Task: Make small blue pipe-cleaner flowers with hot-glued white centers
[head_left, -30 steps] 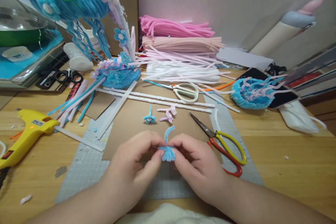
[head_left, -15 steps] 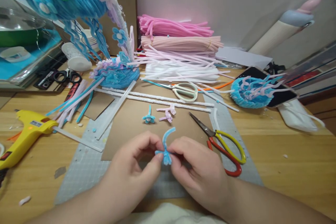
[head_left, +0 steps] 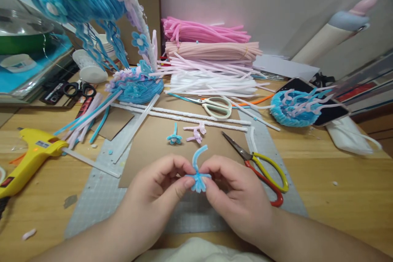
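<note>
A small light-blue pipe-cleaner flower (head_left: 199,181) is held between both hands over the front of a brown cardboard sheet (head_left: 144,151). Its curved stem points up and its petals fan downward. My left hand (head_left: 162,192) pinches its left side between thumb and fingers. On the opposite side, my right hand (head_left: 235,188) grips it the same way. Just beyond my hands lie a finished-looking blue flower (head_left: 174,138) on a short stem and two lilac flowers (head_left: 196,132). Scissors with yellow and red handles (head_left: 256,163) rest beside my right hand.
A yellow glue gun (head_left: 37,151) lies at the left with a glue stick in it. Cream-handled scissors (head_left: 216,106) and white pipe-cleaner strips (head_left: 184,114) lie farther back. Bundles of pink and white pipe cleaners (head_left: 211,51) line the wall. A blue decorated stand (head_left: 135,90) rises back left.
My hands have shifted slightly right with the flower, and the right fingers have moved outward along it. More of its petals now show, spread sideways.
</note>
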The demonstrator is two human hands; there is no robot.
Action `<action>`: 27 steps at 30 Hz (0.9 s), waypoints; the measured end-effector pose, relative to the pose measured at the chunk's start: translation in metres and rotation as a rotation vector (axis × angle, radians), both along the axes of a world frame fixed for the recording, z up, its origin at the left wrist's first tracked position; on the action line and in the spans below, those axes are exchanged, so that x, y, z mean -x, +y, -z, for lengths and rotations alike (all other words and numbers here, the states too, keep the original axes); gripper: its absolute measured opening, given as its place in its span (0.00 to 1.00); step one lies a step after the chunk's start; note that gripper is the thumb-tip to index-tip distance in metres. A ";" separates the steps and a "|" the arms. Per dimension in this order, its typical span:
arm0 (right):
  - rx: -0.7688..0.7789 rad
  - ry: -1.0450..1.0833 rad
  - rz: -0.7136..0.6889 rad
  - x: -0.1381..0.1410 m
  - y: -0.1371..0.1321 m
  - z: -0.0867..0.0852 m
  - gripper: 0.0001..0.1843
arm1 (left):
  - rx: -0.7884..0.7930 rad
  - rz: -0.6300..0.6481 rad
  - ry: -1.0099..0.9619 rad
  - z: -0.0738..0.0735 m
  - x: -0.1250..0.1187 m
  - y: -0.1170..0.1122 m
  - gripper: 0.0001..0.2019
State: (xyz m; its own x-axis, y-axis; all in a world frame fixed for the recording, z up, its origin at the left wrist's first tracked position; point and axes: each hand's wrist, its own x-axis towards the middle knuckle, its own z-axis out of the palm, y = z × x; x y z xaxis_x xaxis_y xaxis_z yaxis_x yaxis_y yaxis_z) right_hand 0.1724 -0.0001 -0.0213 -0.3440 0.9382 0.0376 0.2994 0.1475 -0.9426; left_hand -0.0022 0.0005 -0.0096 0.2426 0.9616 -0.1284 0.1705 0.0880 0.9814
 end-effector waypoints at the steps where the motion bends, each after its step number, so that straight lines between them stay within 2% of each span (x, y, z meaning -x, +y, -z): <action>1: 0.025 0.019 0.011 0.001 0.000 0.000 0.03 | -0.072 0.018 0.045 0.000 0.001 0.000 0.03; 3: 0.136 0.097 0.039 0.003 0.001 -0.002 0.01 | -0.251 0.077 0.148 0.000 0.003 0.000 0.07; 6: 0.457 0.310 0.043 0.007 0.005 -0.003 0.06 | -0.430 0.148 0.260 -0.001 0.005 0.000 0.10; 8: 0.629 0.476 0.005 0.008 0.007 -0.002 0.10 | -0.481 0.106 0.293 -0.001 0.005 0.000 0.10; 10: 0.707 0.594 -0.033 0.009 0.008 0.000 0.14 | -0.508 0.016 0.292 0.001 0.005 -0.001 0.09; 13: 0.735 0.620 -0.048 0.011 0.008 0.001 0.14 | -0.448 -0.013 0.208 0.002 0.003 -0.002 0.07; 16: 0.678 0.532 0.004 0.012 0.008 -0.002 0.12 | -0.235 -0.045 0.082 0.002 0.000 -0.001 0.05; 19: 0.591 0.462 0.050 0.012 0.009 -0.006 0.11 | -0.054 -0.064 0.067 0.002 -0.001 0.002 0.03; 27: 0.524 0.446 0.070 0.012 0.008 -0.001 0.12 | -0.006 -0.051 0.041 0.002 -0.002 0.001 0.02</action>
